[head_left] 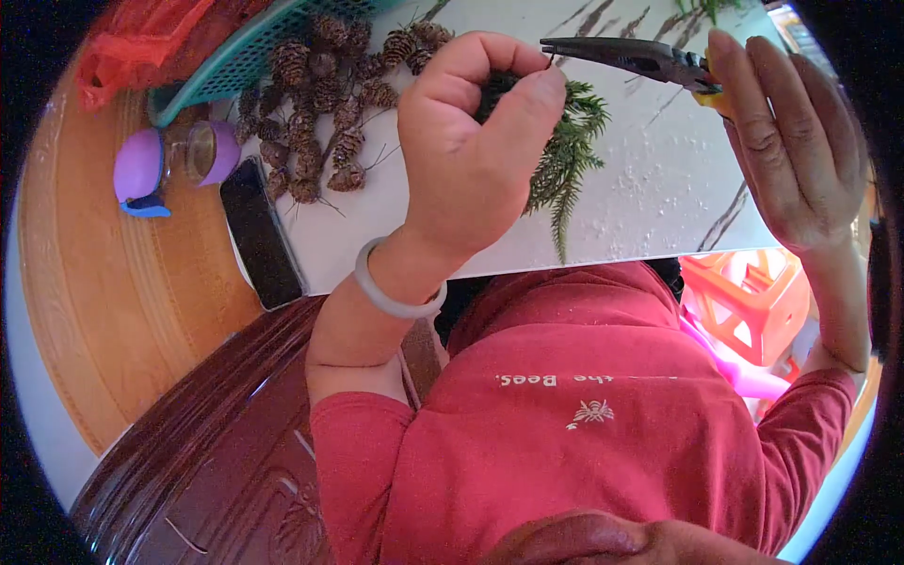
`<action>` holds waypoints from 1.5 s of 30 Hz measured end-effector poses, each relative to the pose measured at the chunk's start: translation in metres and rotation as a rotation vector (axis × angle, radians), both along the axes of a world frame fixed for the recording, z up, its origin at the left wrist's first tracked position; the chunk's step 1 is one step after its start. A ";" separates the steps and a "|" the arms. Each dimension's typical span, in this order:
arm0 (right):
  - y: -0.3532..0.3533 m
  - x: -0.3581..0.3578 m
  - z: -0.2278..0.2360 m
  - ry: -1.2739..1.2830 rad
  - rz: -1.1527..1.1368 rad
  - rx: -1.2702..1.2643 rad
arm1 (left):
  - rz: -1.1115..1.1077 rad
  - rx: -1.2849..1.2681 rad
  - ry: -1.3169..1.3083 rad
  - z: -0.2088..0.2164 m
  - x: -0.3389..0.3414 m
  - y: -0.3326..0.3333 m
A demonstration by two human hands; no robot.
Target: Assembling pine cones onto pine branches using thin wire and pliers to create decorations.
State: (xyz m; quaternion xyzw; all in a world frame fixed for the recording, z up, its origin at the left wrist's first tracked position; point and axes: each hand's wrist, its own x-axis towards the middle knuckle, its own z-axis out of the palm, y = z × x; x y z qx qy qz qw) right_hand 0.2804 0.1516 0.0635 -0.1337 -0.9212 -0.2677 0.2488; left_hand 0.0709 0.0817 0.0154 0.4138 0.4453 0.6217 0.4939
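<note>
My left hand [471, 141] is closed in a pinch above the white table. Between its thumb and forefinger a thin dark stem end sticks up, and a green evergreen sprig [568, 155] hangs behind and below the fingers. Whether all the greenery is one piece is hidden by the hand. My right hand [786, 141] is wrapped round the yellow handles of long-nose pliers [640, 58]. The dark jaws point left, with their tips right beside the stem end. Whether the tips grip the stem is too small to tell.
Brown pine cones [325, 94] with wire stems lie in a heap beside a teal plastic basket [221, 71]. Red mesh [141, 42] is at the far left. A dark phone [259, 235] lies at the table's left edge, near a purple item [139, 169]. White crumbs dot the tabletop [650, 202]. An orange plastic stool [753, 301] stands below.
</note>
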 end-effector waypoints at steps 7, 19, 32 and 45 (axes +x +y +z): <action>-0.019 -0.013 -0.001 -0.013 -0.087 -0.309 | -0.002 0.106 0.033 -0.018 -0.009 -0.003; -0.003 0.004 0.030 0.169 -0.030 -1.158 | 0.059 0.176 -0.164 0.024 0.012 0.010; -0.009 0.014 0.039 0.207 -0.093 -0.856 | 0.098 0.274 0.023 0.023 0.012 0.012; 0.002 0.002 0.031 0.061 -0.037 -0.997 | 0.035 0.141 0.058 0.019 0.009 0.012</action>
